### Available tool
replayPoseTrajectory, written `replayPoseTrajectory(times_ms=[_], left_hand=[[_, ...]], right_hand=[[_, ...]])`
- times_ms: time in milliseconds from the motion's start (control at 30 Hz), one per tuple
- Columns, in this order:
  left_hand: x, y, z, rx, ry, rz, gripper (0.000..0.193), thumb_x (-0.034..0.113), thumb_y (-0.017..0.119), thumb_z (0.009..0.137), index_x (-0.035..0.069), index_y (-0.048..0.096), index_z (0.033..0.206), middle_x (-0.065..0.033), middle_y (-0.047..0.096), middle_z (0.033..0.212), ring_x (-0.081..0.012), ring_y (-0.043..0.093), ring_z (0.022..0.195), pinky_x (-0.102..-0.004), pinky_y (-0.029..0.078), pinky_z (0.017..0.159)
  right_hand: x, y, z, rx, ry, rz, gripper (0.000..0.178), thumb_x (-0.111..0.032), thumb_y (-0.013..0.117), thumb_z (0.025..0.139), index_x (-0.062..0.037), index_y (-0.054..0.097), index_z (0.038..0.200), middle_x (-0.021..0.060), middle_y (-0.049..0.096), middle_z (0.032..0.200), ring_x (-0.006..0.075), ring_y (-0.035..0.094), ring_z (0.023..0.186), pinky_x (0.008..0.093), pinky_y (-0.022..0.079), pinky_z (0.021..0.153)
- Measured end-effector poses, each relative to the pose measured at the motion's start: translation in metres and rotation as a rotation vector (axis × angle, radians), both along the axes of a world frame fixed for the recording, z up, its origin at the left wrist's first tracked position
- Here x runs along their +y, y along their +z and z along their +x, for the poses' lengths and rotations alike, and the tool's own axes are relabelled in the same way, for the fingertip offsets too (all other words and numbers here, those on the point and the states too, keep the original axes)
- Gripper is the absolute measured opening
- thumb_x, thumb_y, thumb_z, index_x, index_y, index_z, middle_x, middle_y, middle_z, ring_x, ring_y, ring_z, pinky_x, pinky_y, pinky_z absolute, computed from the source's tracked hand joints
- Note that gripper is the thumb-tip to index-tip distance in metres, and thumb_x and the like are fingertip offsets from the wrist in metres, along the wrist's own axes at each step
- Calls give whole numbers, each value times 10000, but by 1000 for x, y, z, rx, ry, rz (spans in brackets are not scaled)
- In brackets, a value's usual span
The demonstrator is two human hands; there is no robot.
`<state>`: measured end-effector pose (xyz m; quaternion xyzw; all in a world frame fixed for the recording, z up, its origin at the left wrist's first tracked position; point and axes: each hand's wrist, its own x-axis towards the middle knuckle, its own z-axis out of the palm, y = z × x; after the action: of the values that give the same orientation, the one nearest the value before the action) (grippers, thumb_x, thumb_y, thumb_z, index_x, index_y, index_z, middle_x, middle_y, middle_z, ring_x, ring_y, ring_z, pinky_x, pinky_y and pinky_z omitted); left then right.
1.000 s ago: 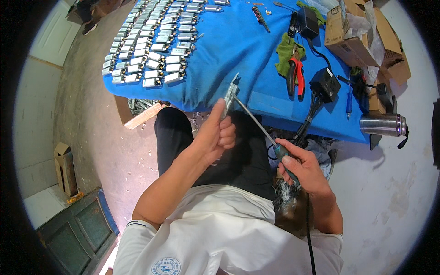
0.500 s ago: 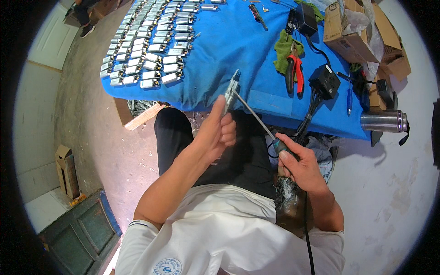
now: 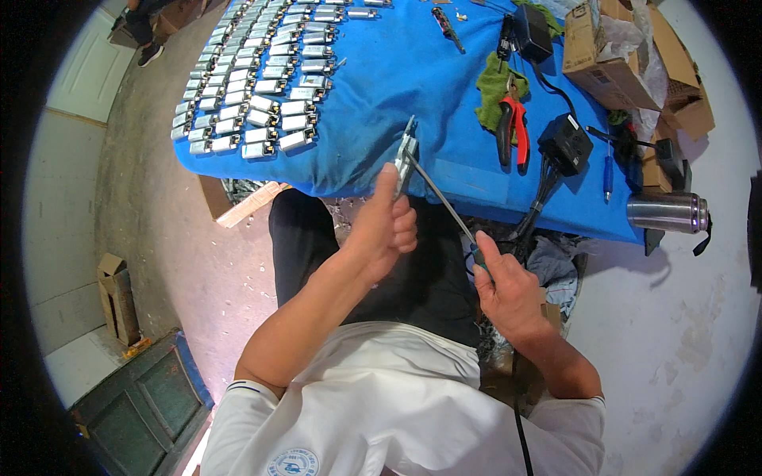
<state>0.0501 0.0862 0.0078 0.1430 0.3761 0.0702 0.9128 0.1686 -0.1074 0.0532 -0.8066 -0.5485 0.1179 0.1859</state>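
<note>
My left hand is closed around a narrow silver metal piece, its thumb lying along the near end. The piece points up and away over the front edge of the blue-covered table. From the right, my right hand grips the dark teal handle of a screwdriver. Its long thin shaft slants up to the left, and the tip meets the metal piece's right side. Whether the tip sits in a screw or slot is too small to tell. Rows of small silver metal units lie at the table's left.
Red-handled pliers lie near a green cloth. Beyond are black power adapters with cables, a blue pen, a steel flask and cardboard boxes. An open box stands under the table's left edge.
My left hand and the metal piece have shifted slightly right. My right hand has turned, its back now facing up and covering more of the handle; the tip stays against the piece.
</note>
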Motion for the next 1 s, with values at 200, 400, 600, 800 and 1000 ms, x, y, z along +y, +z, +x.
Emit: replayPoseTrajectory(times_ms=[200,400,600,800,1000], left_hand=[[-2,10,3,47,31,17,607,642,450,919,201,267,544,67,217,469,-87,190,403,-258,190,429],[3,11,-9,-151,9,-83,602,599,453,938,205,263,524,67,220,446,-86,191,371,-257,184,402],[-4,18,-25,-205,33,-162,590,552,420,966,199,290,511,56,269,425,-81,239,335,-241,196,362],[-18,9,-37,-275,49,-237,595,542,375,981,196,290,504,53,261,407,-86,223,311,-250,199,348],[-42,19,-37,-411,-37,-304,612,561,323,984,196,302,493,45,255,385,-88,227,306,-254,213,352]], right_hand=[[0,2,6,-295,119,-16,582,-68,677,818,-103,491,1368,96,535,747,230,558,601,369,470,524],[-8,10,21,670,-256,1,484,-180,695,819,-41,561,1264,155,629,863,208,627,732,301,501,690],[-6,24,38,579,-69,-97,380,-202,727,764,-28,636,1090,63,640,846,153,599,754,291,492,731],[-12,33,53,984,-329,121,208,-138,683,812,-28,583,957,60,642,799,114,596,684,262,484,605],[55,-3,15,1251,-213,233,278,-222,664,883,-29,528,1030,106,676,906,135,636,743,249,494,576]])
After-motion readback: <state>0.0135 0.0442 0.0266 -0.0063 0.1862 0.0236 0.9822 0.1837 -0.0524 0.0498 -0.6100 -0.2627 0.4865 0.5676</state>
